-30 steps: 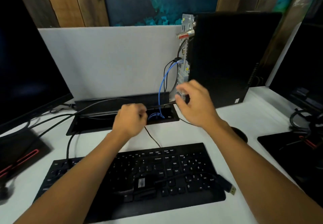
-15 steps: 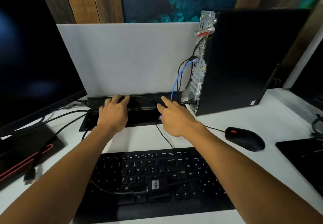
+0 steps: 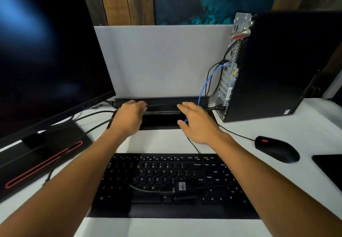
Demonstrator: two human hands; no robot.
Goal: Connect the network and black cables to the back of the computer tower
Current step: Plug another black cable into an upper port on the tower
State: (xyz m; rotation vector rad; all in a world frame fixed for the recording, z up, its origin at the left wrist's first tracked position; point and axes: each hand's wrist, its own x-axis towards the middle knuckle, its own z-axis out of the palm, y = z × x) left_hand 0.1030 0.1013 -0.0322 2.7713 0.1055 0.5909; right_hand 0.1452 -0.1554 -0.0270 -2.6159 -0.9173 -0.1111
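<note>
The black computer tower (image 3: 281, 64) stands at the right with its metal back panel (image 3: 230, 74) facing left. A blue network cable (image 3: 207, 83) runs from a port on that panel down into the black desk cable box (image 3: 162, 122). Black cables (image 3: 211, 77) hang beside it, and a black power cable (image 3: 215, 108) sits in the panel's bottom. My left hand (image 3: 129, 119) rests on the open lid of the cable box, fingers relaxed. My right hand (image 3: 198, 124) lies on the box's right part with straight fingers, holding nothing.
A black keyboard (image 3: 170, 183) with a cable lying across it sits in front. A black mouse (image 3: 276, 149) is at the right. A large dark monitor (image 3: 48, 55) and its stand (image 3: 37, 161) fill the left. A grey divider panel (image 3: 159, 61) stands behind the box.
My right hand left the tower's lower back and came down to the cable box. My left hand opened from a fist and now lies on the box lid. The view shifted left.
</note>
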